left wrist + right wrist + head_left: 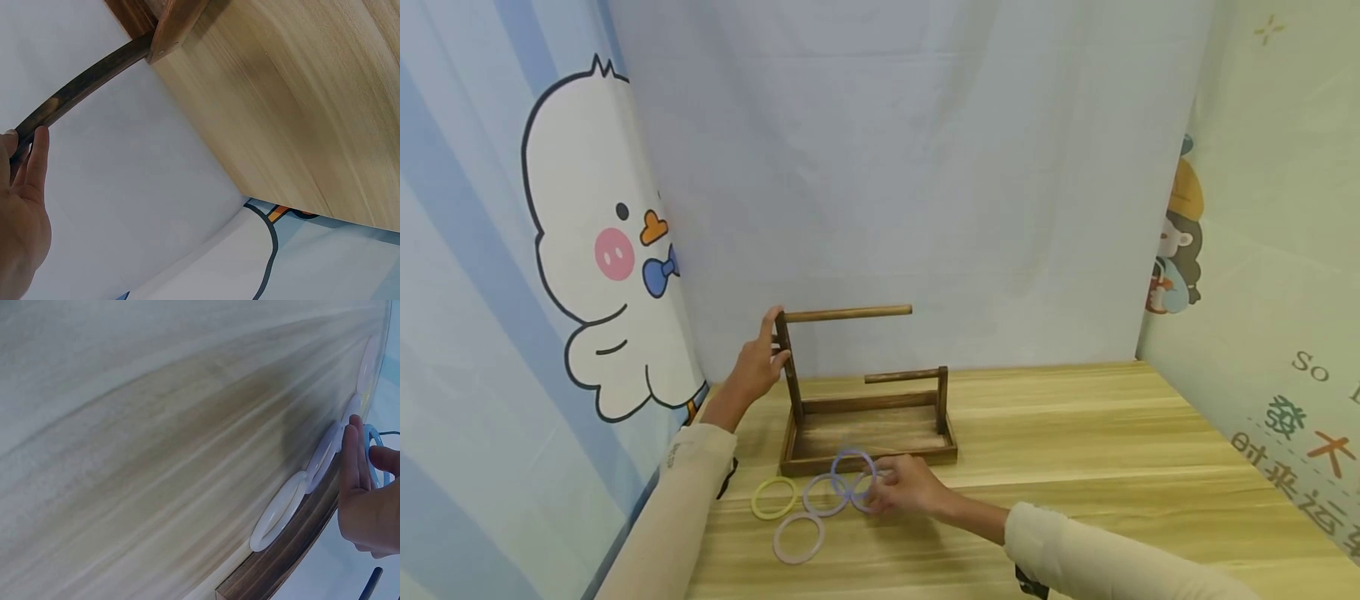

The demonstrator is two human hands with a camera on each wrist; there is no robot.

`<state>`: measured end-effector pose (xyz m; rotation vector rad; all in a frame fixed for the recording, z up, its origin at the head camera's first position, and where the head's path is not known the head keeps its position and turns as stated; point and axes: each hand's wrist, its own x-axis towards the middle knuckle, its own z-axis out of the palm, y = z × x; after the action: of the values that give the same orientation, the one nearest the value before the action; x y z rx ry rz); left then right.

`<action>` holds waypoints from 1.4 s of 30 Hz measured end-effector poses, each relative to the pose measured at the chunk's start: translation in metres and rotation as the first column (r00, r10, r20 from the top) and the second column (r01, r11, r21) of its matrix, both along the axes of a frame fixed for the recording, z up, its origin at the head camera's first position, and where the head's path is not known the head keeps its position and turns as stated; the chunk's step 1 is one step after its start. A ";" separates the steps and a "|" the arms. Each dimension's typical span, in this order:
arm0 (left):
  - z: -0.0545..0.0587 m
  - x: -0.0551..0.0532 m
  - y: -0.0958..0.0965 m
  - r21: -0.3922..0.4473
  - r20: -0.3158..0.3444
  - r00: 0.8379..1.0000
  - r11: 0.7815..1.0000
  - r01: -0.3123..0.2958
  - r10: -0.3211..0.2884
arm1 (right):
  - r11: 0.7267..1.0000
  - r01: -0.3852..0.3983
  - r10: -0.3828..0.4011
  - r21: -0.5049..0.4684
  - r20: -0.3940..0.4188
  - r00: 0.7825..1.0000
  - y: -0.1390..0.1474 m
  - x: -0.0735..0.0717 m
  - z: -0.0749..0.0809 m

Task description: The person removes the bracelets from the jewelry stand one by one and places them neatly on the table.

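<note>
At the left, my left hand (760, 367) grips the upper part of the tall post (792, 379) of a dark wooden stand, thumb and fingers on either side of it. In the left wrist view, the fingers (39, 156) curl at the end of that post. My right hand (913, 487), in front of the stand's tray (880, 460), pinches a blue ring (373, 432) between thumb and fingers. The ring stands tilted up above the others. Below and beside it lie a lavender ring (806, 495) and a whitish ring (258, 542), partly hidden by the hand in the head view.
A yellow ring (754, 502) and a pale pink ring (799, 562) lie on the wooden table (1075, 467) to the left. The stand has a long upper bar (850, 314) and a shorter lower bar (902, 377). Printed curtains (925, 167) surround the table.
</note>
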<state>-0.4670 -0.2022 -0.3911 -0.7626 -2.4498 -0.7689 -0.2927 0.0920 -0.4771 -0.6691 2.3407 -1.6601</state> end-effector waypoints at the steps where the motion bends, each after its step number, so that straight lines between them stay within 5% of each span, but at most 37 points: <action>1: 0.000 0.000 0.000 0.002 0.000 1.000 1.000 0.001 -0.001 | 1.000 -0.001 0.001 0.011 0.001 1.000 0.000 0.001 0.000; 42: 0.002 0.002 0.001 0.006 -0.002 1.000 1.000 0.005 -0.005 | 0.984 -0.176 0.163 0.025 0.279 0.946 -0.002 0.015 -0.009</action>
<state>-0.4648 -0.2008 -0.3890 -0.7670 -2.4437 -0.7765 -0.2776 0.0904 -0.4863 -0.5697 2.0607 -1.5070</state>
